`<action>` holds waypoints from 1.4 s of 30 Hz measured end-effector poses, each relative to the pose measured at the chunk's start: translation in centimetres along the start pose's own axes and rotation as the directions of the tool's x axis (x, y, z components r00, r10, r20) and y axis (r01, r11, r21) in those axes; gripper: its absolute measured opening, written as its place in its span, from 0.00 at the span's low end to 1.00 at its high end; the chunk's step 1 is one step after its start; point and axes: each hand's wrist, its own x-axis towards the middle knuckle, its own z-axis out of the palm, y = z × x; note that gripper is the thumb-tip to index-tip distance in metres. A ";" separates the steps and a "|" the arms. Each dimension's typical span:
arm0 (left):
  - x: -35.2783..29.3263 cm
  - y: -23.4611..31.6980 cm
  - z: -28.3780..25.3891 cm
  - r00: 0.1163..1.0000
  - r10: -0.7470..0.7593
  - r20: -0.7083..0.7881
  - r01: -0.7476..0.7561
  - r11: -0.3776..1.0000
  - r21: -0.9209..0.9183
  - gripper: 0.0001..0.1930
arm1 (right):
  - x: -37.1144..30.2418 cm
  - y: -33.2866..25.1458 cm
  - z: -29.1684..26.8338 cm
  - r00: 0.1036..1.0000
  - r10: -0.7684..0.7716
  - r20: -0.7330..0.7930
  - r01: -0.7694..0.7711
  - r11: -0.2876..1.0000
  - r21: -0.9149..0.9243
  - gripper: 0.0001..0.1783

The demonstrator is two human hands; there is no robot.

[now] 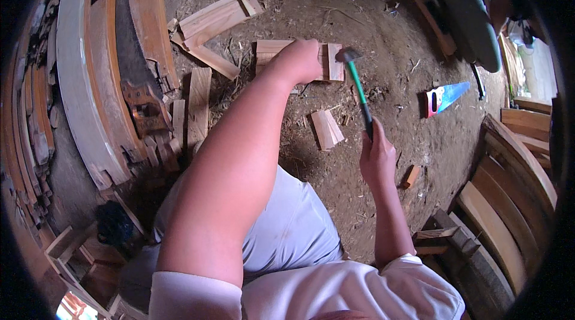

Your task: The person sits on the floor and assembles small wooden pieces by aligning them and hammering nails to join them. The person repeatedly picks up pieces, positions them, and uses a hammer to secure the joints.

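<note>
My right hand is wrapped round the black grip of a hammer with a green shaft. Its dark metal head is over the right end of a pale wooden board on the ground. A short wooden crosspiece lies across that end. My left hand is closed on the board just left of the crosspiece; its fingertips are mostly hidden, and I cannot tell if a nail is in them. Nearer to me lie small wood offcuts.
A handsaw with a blue blade lies to the right, and an older wooden-handled saw leans among long planks at left. Joined boards lie at far left. Stacked timber fills the lower right. An orange-brown block rests beside my right forearm.
</note>
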 end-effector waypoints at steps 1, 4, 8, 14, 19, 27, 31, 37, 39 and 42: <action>-0.1 -0.3 0.4 1.000 0.015 0.009 -0.015 1.000 -0.004 0.16 | -0.4 -0.2 -0.2 0.999 0.001 -0.034 0.000 0.999 0.032 0.26; -0.2 -1.1 0.5 0.994 0.105 -0.040 -0.106 0.994 -0.021 0.17 | -0.6 -1.3 -0.7 0.992 -0.030 -0.120 0.046 0.990 0.132 0.26; -0.1 0.0 0.4 1.000 -0.018 0.013 0.018 1.000 0.006 0.17 | -0.1 0.1 1.4 0.997 0.063 0.050 -0.065 0.997 0.039 0.26; -0.1 -1.9 1.2 0.995 0.070 -0.071 -0.070 0.998 0.006 0.14 | -0.2 1.2 2.1 0.998 0.062 0.013 -0.063 0.994 0.090 0.25; -0.1 -1.8 1.1 0.996 0.053 -0.069 -0.055 0.998 -0.016 0.12 | -0.8 1.1 1.6 0.988 0.007 -0.154 0.026 0.977 0.213 0.25; 0.8 -5.5 0.4 0.942 -0.111 -0.317 0.074 0.989 -0.129 0.10 | 0.2 0.8 2.0 0.994 0.098 0.044 -0.101 0.993 0.063 0.24; 1.1 -6.5 0.1 0.920 -0.099 -0.379 0.045 0.988 -0.149 0.10 | -0.2 2.0 2.1 0.996 0.085 -0.005 -0.082 0.969 0.234 0.25; 1.5 -8.6 0.6 0.931 -0.106 -0.351 0.059 0.988 -0.140 0.11 | 1.6 5.5 3.5 0.952 0.067 -0.300 -0.040 0.995 0.095 0.25; 1.8 -9.6 0.5 0.938 -0.139 -0.317 0.077 0.976 -0.201 0.10 | 2.9 6.3 4.2 0.923 0.040 -0.384 -0.018 0.998 0.061 0.25; 2.1 -9.0 0.4 0.956 -0.174 -0.234 0.109 0.958 -0.265 0.08 | 4.3 8.0 5.7 0.929 0.116 -0.352 -0.172 0.976 -0.133 0.31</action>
